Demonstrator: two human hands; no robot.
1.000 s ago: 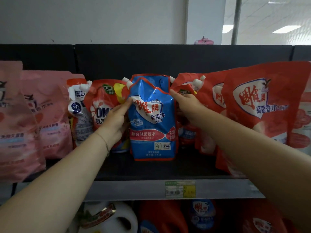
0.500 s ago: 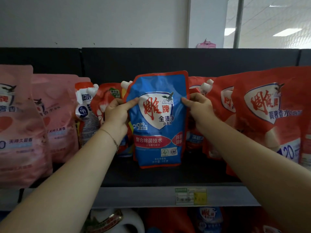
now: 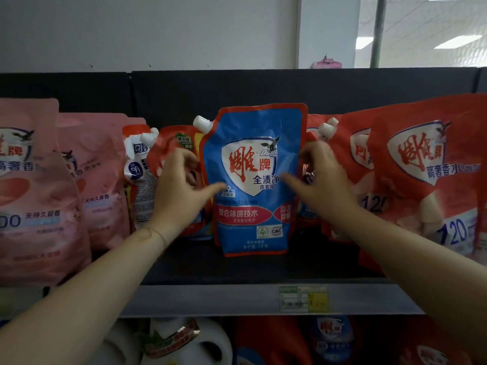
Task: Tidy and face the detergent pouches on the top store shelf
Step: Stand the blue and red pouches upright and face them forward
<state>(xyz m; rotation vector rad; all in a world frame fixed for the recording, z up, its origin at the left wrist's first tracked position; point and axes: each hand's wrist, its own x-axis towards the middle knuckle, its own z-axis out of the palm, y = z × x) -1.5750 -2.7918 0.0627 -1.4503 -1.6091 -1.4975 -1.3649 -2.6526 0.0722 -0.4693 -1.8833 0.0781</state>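
Left hand (image 3: 179, 185): fingers loosely curled, thumb reaching to the left edge of the blue pouch (image 3: 253, 180) — gripping nothing visibly.
Right hand (image 3: 321, 185): mirrored at its right edge, likewise slack.
Blue pouch: upright, label forward, on the top shelf (image 3: 316, 264).
Red pouches (image 3: 411, 164): right of it, leaning.
Doing it well: steady both edges evenly — release only once it stands square.

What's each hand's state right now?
Left hand: thumb over the blue pouch, fingers loosely curled; grip cannot be told.
Right hand: thumb over the blue pouch too; grip cannot be told.
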